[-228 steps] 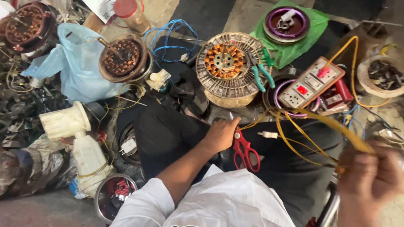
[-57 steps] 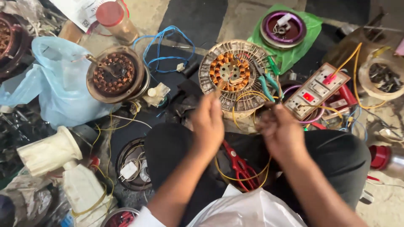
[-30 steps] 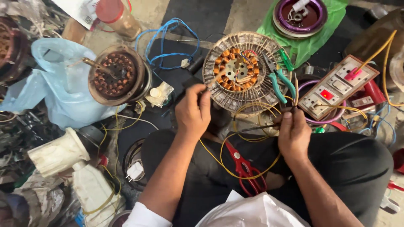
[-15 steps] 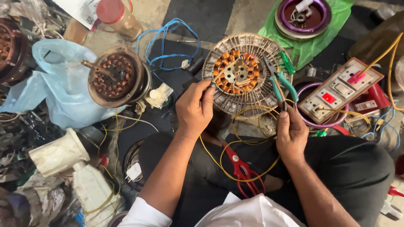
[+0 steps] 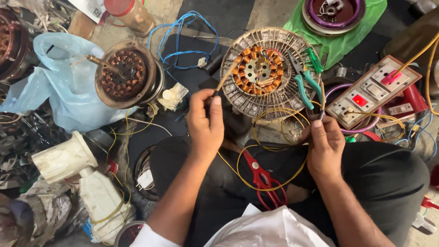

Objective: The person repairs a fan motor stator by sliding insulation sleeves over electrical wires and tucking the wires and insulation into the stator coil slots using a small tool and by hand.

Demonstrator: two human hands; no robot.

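The left hand (image 5: 205, 122) pinches one end of the yellow wire (image 5: 270, 151), the right hand (image 5: 323, 145) the other, just near the stator (image 5: 265, 73). The step seems to be stripping or wiring up; next needs a steady feed to the coils.

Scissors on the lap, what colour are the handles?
Red, on the metal-bladed scissors; clearest in the head view.

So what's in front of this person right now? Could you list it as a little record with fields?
Left hand: left hand pinches a thin stick that points at the round motor winding
Right hand: right hand grips the yellow wire
Lap: red scissors lie on the dark trousers
Beside the winding: green-handled pliers
Right: switch board, one switch lit red
Left: second winding, blue plastic bag
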